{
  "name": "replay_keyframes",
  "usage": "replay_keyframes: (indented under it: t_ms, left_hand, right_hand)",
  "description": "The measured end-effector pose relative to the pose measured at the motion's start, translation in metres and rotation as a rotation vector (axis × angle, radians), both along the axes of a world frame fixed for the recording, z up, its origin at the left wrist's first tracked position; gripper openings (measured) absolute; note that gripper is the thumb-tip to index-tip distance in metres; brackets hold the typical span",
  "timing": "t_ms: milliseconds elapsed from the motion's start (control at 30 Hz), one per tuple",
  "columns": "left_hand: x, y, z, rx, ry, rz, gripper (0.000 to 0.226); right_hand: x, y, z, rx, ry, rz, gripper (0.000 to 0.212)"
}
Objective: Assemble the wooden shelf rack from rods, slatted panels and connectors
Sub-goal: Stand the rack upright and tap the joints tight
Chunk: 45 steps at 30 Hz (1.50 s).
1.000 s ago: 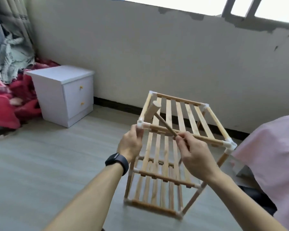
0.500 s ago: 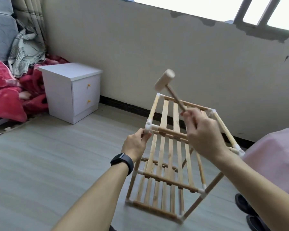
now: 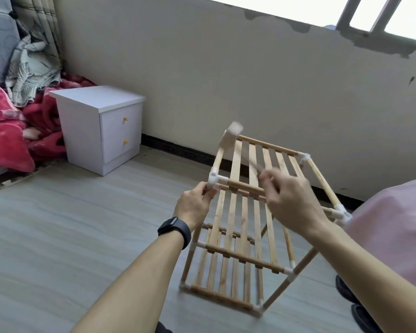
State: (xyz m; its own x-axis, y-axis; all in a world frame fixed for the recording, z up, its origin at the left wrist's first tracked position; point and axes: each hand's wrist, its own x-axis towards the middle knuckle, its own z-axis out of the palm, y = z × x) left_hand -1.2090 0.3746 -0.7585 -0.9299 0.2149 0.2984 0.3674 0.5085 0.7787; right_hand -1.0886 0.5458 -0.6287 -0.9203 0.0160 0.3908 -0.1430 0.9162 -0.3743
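A wooden shelf rack (image 3: 245,222) of slatted panels, rods and white connectors stands on the floor in front of me. My left hand (image 3: 194,205) grips the rack at its near left top corner, just under a white connector (image 3: 213,180). My right hand (image 3: 291,200) holds the handle of a small wooden mallet (image 3: 233,134). The mallet's head is blurred by motion and lies over the far left top corner of the rack. A black watch sits on my left wrist.
A white two-drawer nightstand (image 3: 101,126) stands at the back left against the wall. Red bedding (image 3: 7,131) lies left of it. A pink cover (image 3: 394,227) fills the right edge, with dark shoes (image 3: 356,306) below it. Grey floor spreads to the left.
The mallet rose from the near top rail to high above the rack, then swung down onto the far left corner. My left hand kept its hold on the near left corner.
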Motion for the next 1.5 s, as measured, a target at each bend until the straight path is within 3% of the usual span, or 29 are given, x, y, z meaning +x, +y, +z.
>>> replay_keyframes:
  t_ms: [67,167,300,333,467,500,600,667,733,867,933,1000,1133,1367,1500]
  left_hand:
    - [0.000,0.000,0.001,-0.005,-0.002,0.011,0.039]
    - [0.001,0.000,0.000,-0.009,0.010,0.008,0.043]
    - [0.002,0.000,0.000,-0.014,0.004,0.008,0.038]
    - [0.002,0.000,0.000,-0.014,-0.003,0.008,0.038]
    - [0.005,0.002,0.001,-0.090,0.013,-0.010,0.034]
    - [0.006,0.002,0.002,-0.128,0.092,0.007,0.035]
    - [0.010,0.012,0.016,-0.205,0.515,0.096,0.068]
    - [0.019,0.026,0.027,-0.281,0.706,-0.001,0.070]
    - [0.030,0.045,0.028,-0.408,0.775,-0.153,0.071]
    - [0.044,0.079,0.017,-0.575,0.764,-0.198,0.082]
    - [0.043,0.090,0.009,-0.580,0.767,-0.175,0.084]
    - [0.041,0.096,-0.003,-0.579,0.771,-0.156,0.087]
    - [0.036,0.100,-0.015,-0.590,0.787,-0.109,0.084]
    - [0.038,0.111,-0.019,-0.550,0.772,-0.081,0.081]
    - [0.042,0.104,-0.014,-0.566,0.743,-0.109,0.080]
  right_hand:
    - [0.000,0.001,-0.003,0.075,-0.114,-0.012,0.026]
    - [0.001,0.002,-0.001,-0.095,0.149,-0.014,0.021]
    - [-0.001,-0.004,-0.009,0.079,-0.132,-0.036,0.029]
    - [-0.001,-0.003,-0.009,0.061,-0.119,-0.052,0.029]
    - [0.020,0.007,-0.017,-0.285,0.026,0.016,0.020]
    - [0.029,0.011,-0.025,-0.381,0.059,0.025,0.019]
    - [0.067,0.030,-0.066,-0.614,0.181,-0.031,0.017]
    - [0.098,0.044,-0.111,-0.658,0.246,-0.161,0.019]
    - [0.129,0.057,-0.169,-0.638,0.236,-0.326,0.022]
    - [0.177,0.079,-0.294,-0.544,-0.003,-0.731,0.027]
    - [0.192,0.087,-0.349,-0.548,-0.272,-0.924,0.023]
    - [0.202,0.089,-0.394,-0.482,-0.566,-1.041,0.032]
    - [0.206,0.088,-0.439,-0.392,-0.839,-1.036,0.047]
    - [0.194,0.103,-0.442,-0.378,-1.060,-0.893,0.067]
    - [0.193,0.108,-0.409,-0.314,-1.084,-0.827,0.070]
